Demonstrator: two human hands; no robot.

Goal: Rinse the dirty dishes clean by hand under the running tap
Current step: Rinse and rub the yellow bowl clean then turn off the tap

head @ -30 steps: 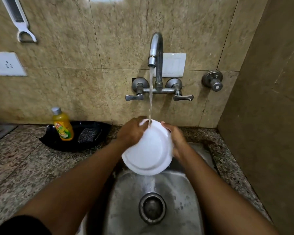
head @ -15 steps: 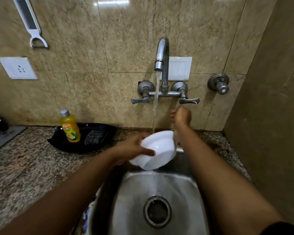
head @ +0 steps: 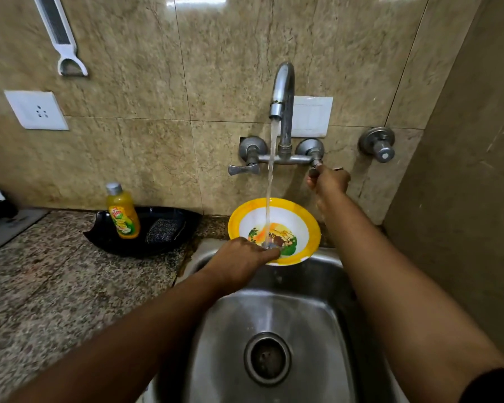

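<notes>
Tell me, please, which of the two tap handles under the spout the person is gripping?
The handle on the spout's right, hidden under the right hand. The left handle stands free, untouched, while the left hand holds the yellow-rimmed bowl.

The bowl (head: pixel 285 216) is now facing up under the stream, and the right hand (head: pixel 329 180) is gripping the tap handle (head: pixel 314 170).

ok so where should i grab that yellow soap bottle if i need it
Take the soap bottle around its body just above the label, coming from the front. It stands upright in the black tray with the scrubber on its right and the wall behind, so the front and left are free.
</notes>
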